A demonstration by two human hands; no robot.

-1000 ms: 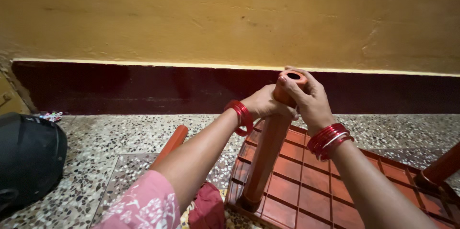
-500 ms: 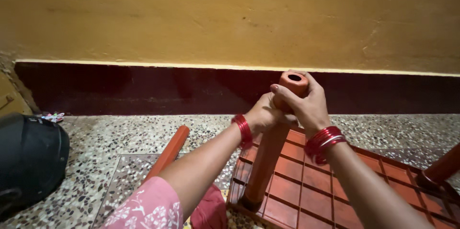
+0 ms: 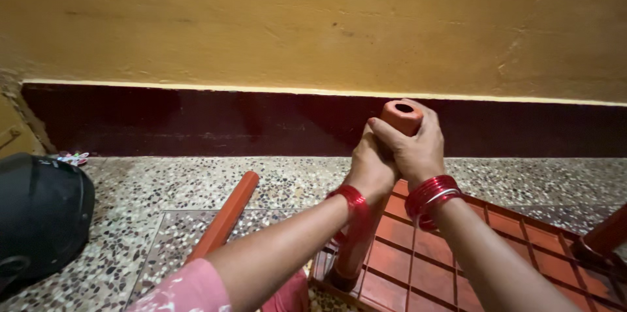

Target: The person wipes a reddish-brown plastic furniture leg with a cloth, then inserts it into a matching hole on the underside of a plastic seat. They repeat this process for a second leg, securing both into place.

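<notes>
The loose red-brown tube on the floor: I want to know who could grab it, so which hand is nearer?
Left. The left hand grips the upright tube on its side toward the loose tube; the right hand grips the far side.

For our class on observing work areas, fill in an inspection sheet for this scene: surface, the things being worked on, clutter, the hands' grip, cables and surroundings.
Surface: speckled terrazzo floor.
Things in hand: upright red tube leg, its foot in the corner of an upturned red gridded panel; another fitted leg at right.
Clutter: loose red tube on the floor; black helmet-like object; small colourful item by the wall.
Hands: left hand and right hand both grip the leg's top.
Cables: nothing seen.
Surroundings: yellow wall, dark skirting.
</notes>
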